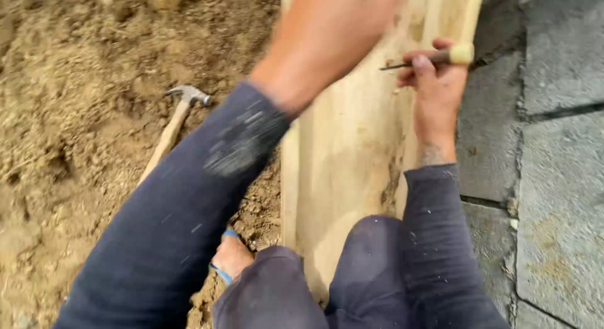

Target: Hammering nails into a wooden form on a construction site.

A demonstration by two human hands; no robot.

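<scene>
Right hand [435, 93] closed around wooden-handled steel chisel [434, 57] | blade lay on pale hollowed wooden plank [352, 146] just left of fist | left hand out of view | carving; claw hammer [176, 124] needed fetching from dirt.

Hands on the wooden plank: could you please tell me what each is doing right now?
Left hand: out of frame above; state cannot be told.
Right hand: closed around a wooden-handled chisel.
</scene>
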